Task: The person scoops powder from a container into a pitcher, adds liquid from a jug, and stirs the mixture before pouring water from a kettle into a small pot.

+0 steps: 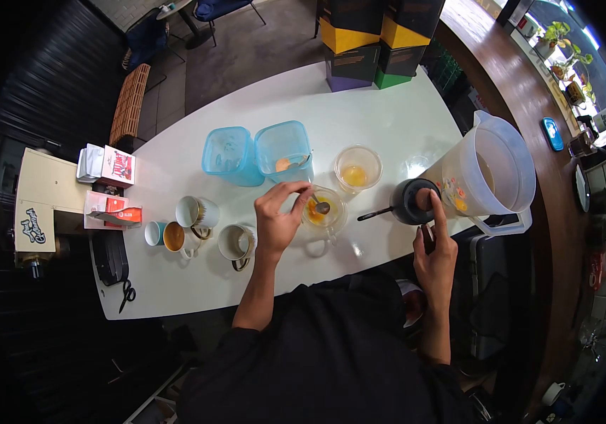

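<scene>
My left hand (280,215) pinches the handle end of a small spoon (323,208), whose bowl is over a clear glass mug (336,222). Some yellow-orange stuff shows inside the mug. At the front edge of a dark round pot (409,212) is my right hand (436,251), index finger stretched out and thumb apart from it. That fingertip reaches the pot's rim; the lower fingers are partly hidden. A thin black handle (375,213) sticks out left from the pot. Behind the glass mug stands a clear plastic cup (359,157) with yellow liquid.
Two blue plastic containers (232,169) stand behind my left hand. Several mugs (236,244) are grouped at the left, near scissors (127,293). A large translucent pitcher (469,169) is close to my right hand. Dark boxes (352,67) stand at the table's far edge.
</scene>
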`<state>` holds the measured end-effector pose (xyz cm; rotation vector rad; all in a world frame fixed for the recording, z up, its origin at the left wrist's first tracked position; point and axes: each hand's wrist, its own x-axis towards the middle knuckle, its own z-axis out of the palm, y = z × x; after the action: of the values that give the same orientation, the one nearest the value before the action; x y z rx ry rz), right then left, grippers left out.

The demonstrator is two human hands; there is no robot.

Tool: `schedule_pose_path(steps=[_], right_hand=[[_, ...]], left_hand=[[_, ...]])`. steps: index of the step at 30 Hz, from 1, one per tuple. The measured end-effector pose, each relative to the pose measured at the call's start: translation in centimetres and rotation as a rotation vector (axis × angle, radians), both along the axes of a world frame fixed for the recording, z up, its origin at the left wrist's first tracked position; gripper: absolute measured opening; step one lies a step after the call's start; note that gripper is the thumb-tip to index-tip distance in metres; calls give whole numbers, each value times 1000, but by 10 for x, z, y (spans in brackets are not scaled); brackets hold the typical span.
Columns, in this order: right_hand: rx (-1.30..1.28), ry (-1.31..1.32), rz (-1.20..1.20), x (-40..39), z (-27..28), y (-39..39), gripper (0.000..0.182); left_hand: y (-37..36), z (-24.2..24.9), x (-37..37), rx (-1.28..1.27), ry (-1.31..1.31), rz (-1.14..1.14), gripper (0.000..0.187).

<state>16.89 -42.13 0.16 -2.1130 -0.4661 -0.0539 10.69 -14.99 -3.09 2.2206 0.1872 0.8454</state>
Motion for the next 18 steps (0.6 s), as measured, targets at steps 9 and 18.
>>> schedule_pose_path(steps=[9,18], right_hand=[[-41,-262,73,18,18,42,78],[-111,-409,114,31,8,64,90]], left_hand=[[0,-12,-8,-238,-139,227,17],[-8,-9,-8,-309,-139,225,22]])
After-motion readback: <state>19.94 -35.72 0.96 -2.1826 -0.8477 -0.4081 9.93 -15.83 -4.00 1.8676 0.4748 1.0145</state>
